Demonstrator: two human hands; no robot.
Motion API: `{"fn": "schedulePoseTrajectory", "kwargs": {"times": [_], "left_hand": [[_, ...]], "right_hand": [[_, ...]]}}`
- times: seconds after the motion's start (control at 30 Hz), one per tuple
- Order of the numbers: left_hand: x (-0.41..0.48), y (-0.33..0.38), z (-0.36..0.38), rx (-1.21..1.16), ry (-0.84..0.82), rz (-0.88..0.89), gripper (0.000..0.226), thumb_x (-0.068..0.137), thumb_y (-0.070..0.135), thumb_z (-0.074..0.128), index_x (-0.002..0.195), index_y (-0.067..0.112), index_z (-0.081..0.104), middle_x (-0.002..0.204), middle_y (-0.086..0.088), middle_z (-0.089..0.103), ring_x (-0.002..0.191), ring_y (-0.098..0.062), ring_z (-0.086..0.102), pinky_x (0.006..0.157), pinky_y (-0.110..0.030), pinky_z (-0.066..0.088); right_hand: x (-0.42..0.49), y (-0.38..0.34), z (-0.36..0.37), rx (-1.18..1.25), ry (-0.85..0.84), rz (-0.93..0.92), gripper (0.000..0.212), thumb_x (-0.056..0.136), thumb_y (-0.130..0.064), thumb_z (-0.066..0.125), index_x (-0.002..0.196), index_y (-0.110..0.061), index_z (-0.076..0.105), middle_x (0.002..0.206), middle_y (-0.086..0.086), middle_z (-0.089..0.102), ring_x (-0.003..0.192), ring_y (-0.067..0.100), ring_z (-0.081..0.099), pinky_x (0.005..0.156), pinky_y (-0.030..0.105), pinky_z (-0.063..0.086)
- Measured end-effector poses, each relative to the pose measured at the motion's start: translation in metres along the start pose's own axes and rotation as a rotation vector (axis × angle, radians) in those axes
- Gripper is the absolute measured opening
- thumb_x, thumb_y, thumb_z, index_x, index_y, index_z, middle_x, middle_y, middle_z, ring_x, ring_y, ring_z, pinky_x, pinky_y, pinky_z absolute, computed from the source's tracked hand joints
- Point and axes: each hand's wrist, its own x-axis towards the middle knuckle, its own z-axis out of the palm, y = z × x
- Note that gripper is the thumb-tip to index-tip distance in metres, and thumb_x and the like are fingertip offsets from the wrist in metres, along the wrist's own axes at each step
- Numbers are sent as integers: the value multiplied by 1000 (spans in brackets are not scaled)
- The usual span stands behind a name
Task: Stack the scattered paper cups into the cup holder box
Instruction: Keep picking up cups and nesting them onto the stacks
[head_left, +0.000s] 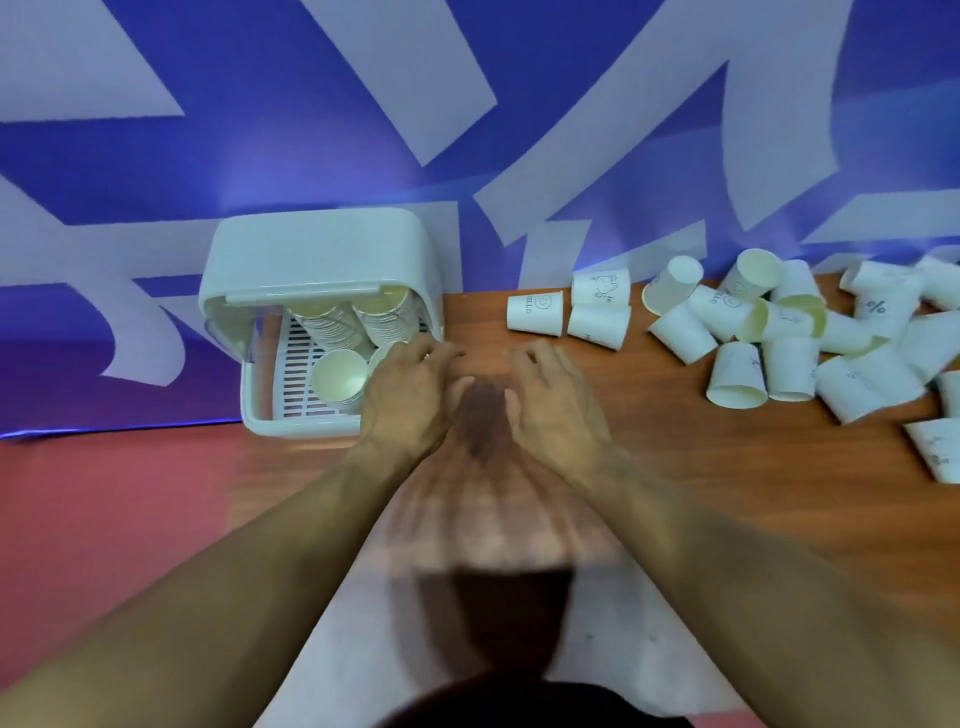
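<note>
The white cup holder box (322, 244) stands at the table's left end with its lid up. Inside it two tall stacks of cups (332, 325) lean at the back, and a short stack (340, 374) sits in front. My left hand (410, 395) hovers at the box's front right corner with loosely curled fingers, covering part of another cup there; it holds nothing I can see. Over bare table just to the right, my right hand (556, 400) has relaxed fingers and is empty. Scattered paper cups (769, 332) lie in a heap at the right.
Three cups (535, 312) stand apart near the wall between the box and the heap. The wooden table (701, 467) ends at the box on the left, with red floor (104, 519) beyond. A blue and white banner (467, 104) backs the table.
</note>
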Motion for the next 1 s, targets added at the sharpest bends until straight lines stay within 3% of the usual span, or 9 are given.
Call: {"fn": "schedulePoseTrajectory", "kwargs": {"times": [0.2, 0.33, 0.5, 0.77, 1.0], "left_hand": [[43, 74, 46, 42, -82, 182, 29, 93, 36, 57, 120, 27, 64, 115, -1, 62, 104, -26, 54, 84, -36, 45], [78, 102, 73, 124, -197, 219, 30, 94, 29, 55, 124, 26, 61, 121, 1, 58, 106, -25, 53, 81, -38, 50], [117, 116, 103, 325, -391, 228, 40, 89, 10, 55, 125, 28, 57, 130, 3, 48, 107, -25, 51, 69, -41, 53], [171, 113, 126, 823, -578, 386, 48, 94, 9, 48, 138, 26, 39, 155, -7, 19, 122, -28, 45, 62, -34, 38], [171, 108, 131, 858, -520, 380, 36, 97, 10, 41, 129, 18, 54, 134, -11, 45, 109, -30, 53, 63, -33, 34]], "right_hand": [[-20, 87, -29, 43, 11, 251, 41, 88, -25, 58, 127, -13, 54, 118, 7, 57, 102, 25, 57, 82, 37, 50], [-12, 147, -27, 89, -43, 369, 32, 89, -29, 56, 118, -15, 58, 108, 6, 63, 94, 26, 61, 76, 35, 51], [11, 196, -10, 133, -130, 467, 22, 89, -32, 56, 101, -14, 60, 97, 4, 68, 92, 26, 63, 75, 36, 50], [58, 219, 39, 432, -138, 681, 35, 81, -38, 67, 108, -17, 59, 102, 0, 69, 96, 22, 64, 77, 31, 49], [61, 218, 53, 374, -87, 681, 24, 85, -28, 64, 100, -10, 62, 100, 8, 69, 93, 30, 63, 73, 35, 50]]}}
